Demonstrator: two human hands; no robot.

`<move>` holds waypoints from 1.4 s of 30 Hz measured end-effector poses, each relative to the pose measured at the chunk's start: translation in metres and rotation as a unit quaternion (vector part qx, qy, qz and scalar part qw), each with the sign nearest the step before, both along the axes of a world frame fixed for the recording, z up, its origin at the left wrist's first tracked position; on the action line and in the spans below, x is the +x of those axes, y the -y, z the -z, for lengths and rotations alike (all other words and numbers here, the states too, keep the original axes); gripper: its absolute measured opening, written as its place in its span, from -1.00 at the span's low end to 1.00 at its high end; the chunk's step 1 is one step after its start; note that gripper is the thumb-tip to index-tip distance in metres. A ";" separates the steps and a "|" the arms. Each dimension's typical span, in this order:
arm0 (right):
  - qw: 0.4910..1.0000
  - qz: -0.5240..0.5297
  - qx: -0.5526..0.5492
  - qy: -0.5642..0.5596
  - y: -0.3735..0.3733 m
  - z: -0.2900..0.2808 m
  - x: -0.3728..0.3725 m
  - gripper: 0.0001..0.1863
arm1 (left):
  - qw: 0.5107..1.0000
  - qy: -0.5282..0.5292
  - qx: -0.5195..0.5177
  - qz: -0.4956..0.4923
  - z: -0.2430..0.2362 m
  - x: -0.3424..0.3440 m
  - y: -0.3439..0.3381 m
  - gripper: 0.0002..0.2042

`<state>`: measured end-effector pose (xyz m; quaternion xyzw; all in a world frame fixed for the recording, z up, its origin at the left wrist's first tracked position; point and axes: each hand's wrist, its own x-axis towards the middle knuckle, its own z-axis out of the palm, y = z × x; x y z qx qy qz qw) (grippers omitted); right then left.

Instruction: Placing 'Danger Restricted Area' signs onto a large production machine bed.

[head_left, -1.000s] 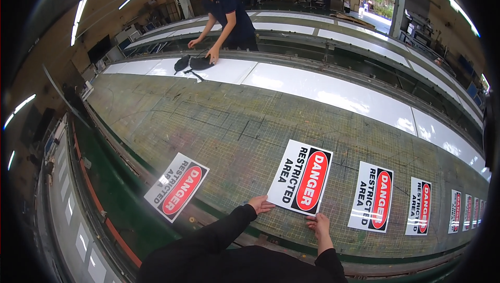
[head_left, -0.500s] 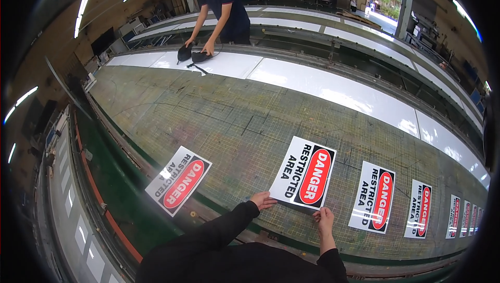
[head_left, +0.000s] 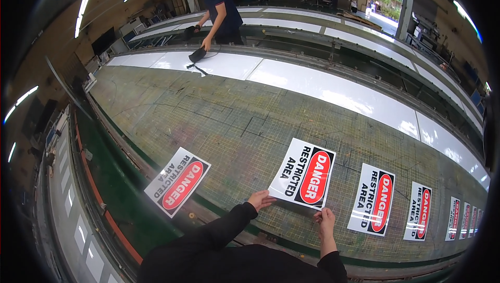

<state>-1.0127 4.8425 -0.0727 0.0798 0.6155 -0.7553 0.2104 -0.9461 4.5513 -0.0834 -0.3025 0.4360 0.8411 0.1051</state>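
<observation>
My left hand [head_left: 260,199] pinches the near left corner of a white sign [head_left: 301,171] with a red oval and black lettering. My right hand [head_left: 325,219] grips the near right corner between thumb and fingers. The sign is over the worn, grid-lined table [head_left: 224,127]. A similar sign [head_left: 177,181] lies angled to its left, at the table's near edge. More such signs [head_left: 371,198] lie in a row to the right, getting smaller with distance.
Across the table, a co-worker [head_left: 219,7] in a dark shirt handles black soft items [head_left: 197,55] over a white strip of sheets [head_left: 328,87]. Long rails and further tables [head_left: 338,41] run behind. A green trough [head_left: 112,173] and another table are at the left.
My hands and the held sign have shifted slightly upward in the picture. The co-worker has moved one black item away to the back left.
</observation>
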 end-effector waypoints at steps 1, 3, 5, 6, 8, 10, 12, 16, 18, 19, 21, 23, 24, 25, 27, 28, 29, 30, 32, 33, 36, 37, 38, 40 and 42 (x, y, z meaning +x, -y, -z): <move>1.000 0.001 0.010 -0.014 0.001 -0.005 -0.001 -0.79 | 1.000 0.008 0.012 -0.006 0.002 0.002 -0.001 -0.69; 0.999 -0.002 0.020 -0.028 0.003 -0.010 -0.001 -0.79 | 0.999 0.003 0.032 -0.010 0.004 0.003 -0.001 -0.69; 0.999 0.011 0.014 -0.032 0.004 -0.013 -0.001 -0.76 | 0.999 -0.002 0.052 -0.014 0.004 0.003 -0.001 -0.69; 0.999 0.007 0.015 -0.032 0.004 -0.015 -0.002 -0.76 | 0.998 -0.005 0.056 -0.010 0.004 0.002 0.000 -0.68; 0.999 0.009 0.010 -0.040 0.007 -0.022 -0.003 -0.76 | 0.998 -0.009 0.061 -0.010 0.005 0.003 0.002 -0.66; 0.999 0.010 0.016 -0.032 0.011 -0.029 -0.005 -0.76 | 0.997 -0.010 0.072 -0.005 0.006 0.004 0.002 -0.66; 0.999 0.013 0.021 -0.024 0.014 -0.035 -0.006 -0.76 | 0.997 -0.012 0.081 -0.013 0.006 0.005 0.002 -0.66; 0.999 0.014 0.024 -0.030 0.014 -0.036 -0.008 -0.77 | 0.995 -0.025 0.099 -0.015 0.002 0.004 0.003 -0.69; 0.999 0.015 0.020 -0.027 0.013 -0.034 -0.008 -0.77 | 0.995 -0.035 0.095 -0.017 -0.003 0.003 0.004 -0.69; 1.000 0.022 0.006 -0.020 0.013 -0.038 -0.009 -0.77 | 0.995 -0.045 0.091 -0.018 -0.009 0.001 0.004 -0.68; 0.999 0.029 -0.010 -0.014 0.011 -0.039 -0.010 -0.78 | 0.996 -0.050 0.074 -0.019 -0.022 -0.003 0.002 -0.68; 0.999 0.034 -0.010 -0.018 0.006 -0.037 -0.012 -0.78 | 0.996 -0.058 0.056 -0.021 -0.034 -0.008 0.002 -0.67; 0.999 0.034 -0.011 -0.018 0.005 -0.035 -0.011 -0.78 | 0.997 -0.055 0.046 -0.020 -0.038 -0.010 0.002 -0.68; 0.999 0.033 -0.022 -0.009 0.004 -0.032 -0.009 -0.78 | 0.998 -0.052 0.036 -0.017 -0.041 -0.011 0.002 -0.68; 0.999 0.034 -0.034 0.000 0.001 -0.028 -0.008 -0.79 | 0.998 -0.049 0.023 -0.013 -0.045 -0.009 -0.002 -0.67; 0.998 0.035 -0.045 -0.009 0.002 -0.030 -0.008 -0.79 | 0.999 -0.045 0.011 -0.010 -0.046 -0.008 -0.002 -0.66; 0.998 0.036 -0.055 -0.018 0.002 -0.032 -0.008 -0.79 | 0.999 -0.045 0.009 -0.009 -0.047 -0.008 -0.002 -0.66; 0.998 0.037 -0.056 -0.018 0.003 -0.034 -0.009 -0.79 | 0.999 -0.046 0.009 -0.010 -0.048 -0.008 -0.002 -0.67; 0.998 0.040 -0.048 -0.022 0.004 -0.043 -0.011 -0.79 | 0.999 -0.046 0.010 -0.013 -0.048 -0.006 -0.004 -0.67; 0.998 0.039 -0.048 -0.021 0.004 -0.047 -0.010 -0.79 | 0.999 -0.049 0.021 -0.009 -0.049 -0.006 -0.003 -0.67; 0.998 0.033 -0.047 -0.027 0.008 -0.065 -0.006 -0.76 | 0.997 -0.056 0.041 -0.025 -0.043 0.002 0.001 -0.68; 0.998 0.001 -0.031 -0.053 0.010 -0.078 0.001 -0.76 | 0.996 -0.058 0.051 -0.042 -0.041 0.007 0.003 -0.70; 0.997 -0.029 -0.015 -0.076 0.013 -0.087 0.011 -0.75 | 0.996 -0.056 0.052 -0.041 -0.041 0.016 0.005 -0.70; 0.995 -0.048 -0.033 -0.075 0.016 -0.095 0.023 -0.75 | 0.994 -0.062 0.072 -0.052 -0.047 0.036 0.012 -0.70; 0.991 -0.086 -0.066 -0.072 0.020 -0.098 0.031 -0.76 | 0.990 -0.082 0.099 -0.067 -0.060 0.053 0.019 -0.71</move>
